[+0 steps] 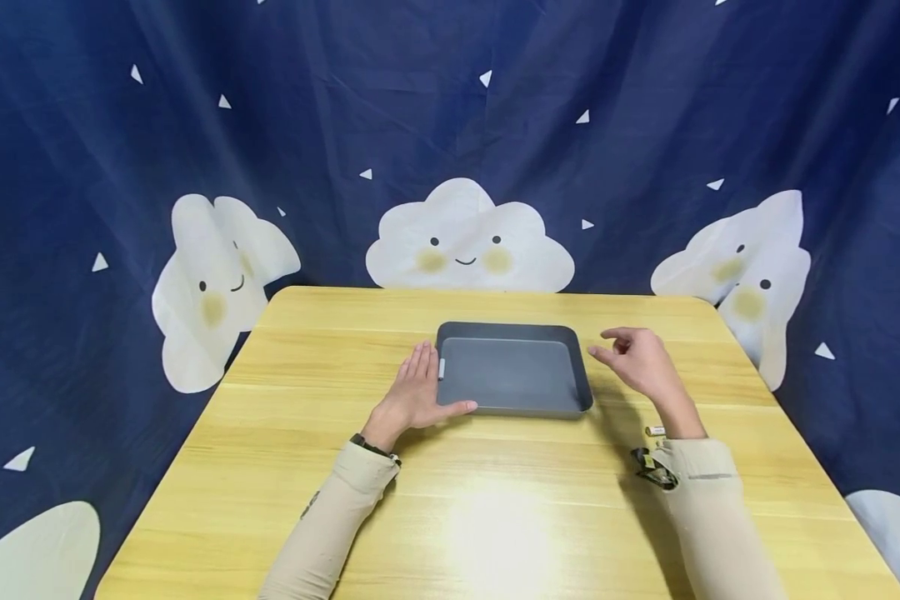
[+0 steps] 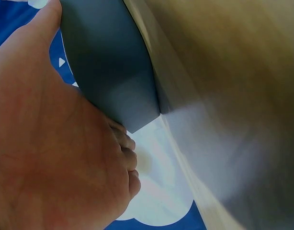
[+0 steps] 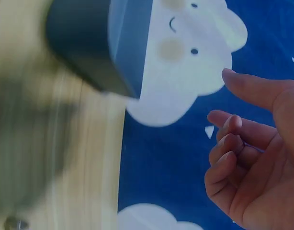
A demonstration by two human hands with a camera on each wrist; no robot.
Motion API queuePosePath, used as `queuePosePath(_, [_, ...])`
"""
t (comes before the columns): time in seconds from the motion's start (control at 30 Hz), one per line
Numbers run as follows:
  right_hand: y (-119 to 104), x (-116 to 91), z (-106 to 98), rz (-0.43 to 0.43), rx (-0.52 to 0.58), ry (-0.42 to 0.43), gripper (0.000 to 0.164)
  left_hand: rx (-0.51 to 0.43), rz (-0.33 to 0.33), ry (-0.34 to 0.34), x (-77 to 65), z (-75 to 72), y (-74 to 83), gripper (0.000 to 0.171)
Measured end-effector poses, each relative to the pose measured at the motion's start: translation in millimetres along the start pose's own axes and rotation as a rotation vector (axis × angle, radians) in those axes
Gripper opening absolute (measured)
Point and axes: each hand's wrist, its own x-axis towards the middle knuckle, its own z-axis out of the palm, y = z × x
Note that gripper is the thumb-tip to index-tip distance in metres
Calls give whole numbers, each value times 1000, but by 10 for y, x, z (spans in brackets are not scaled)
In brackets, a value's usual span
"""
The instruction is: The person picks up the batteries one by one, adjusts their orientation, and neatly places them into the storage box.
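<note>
A dark grey rectangular tray [image 1: 506, 371] with low walls lies on the wooden table. My left hand [image 1: 414, 392] rests along its left wall with straight fingers, the thumb reaching over to the front edge. From the left wrist view, the palm and thumb are beside the outer wall of the tray [image 2: 111, 62]. Off the right side hovers my right hand [image 1: 641, 360], apart from the tray and holding nothing. Its fingers are loosely bent, with a gap between thumb and index finger, as the right wrist view shows [image 3: 254, 158].
A small cylindrical battery [image 1: 655, 431] lies on the table [image 1: 330, 333] near the right wrist, partly hidden by the sleeve. A small pale patch [image 1: 442, 368] shows at the tray's left wall. Behind the table hangs a blue curtain [image 1: 420, 83] with cloud prints.
</note>
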Motion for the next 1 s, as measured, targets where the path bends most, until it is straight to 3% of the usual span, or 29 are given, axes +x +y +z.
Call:
queuePosePath(0.33, [303, -341, -299, 137, -133, -65, 60, 9, -9, -1, 10, 17, 7, 127])
queuePosePath(0.67, [539, -573, -400, 296, -272, -180, 77, 26, -12, 5, 14, 20, -15, 128])
queuePosePath(0.87, [591, -697, -403, 361, -333, -238, 78, 13, -8, 5, 15, 14, -14, 128])
queuePosePath(1.0, [607, -777, -376, 395, -338, -273, 69, 8, -1, 1, 27, 22, -23, 128])
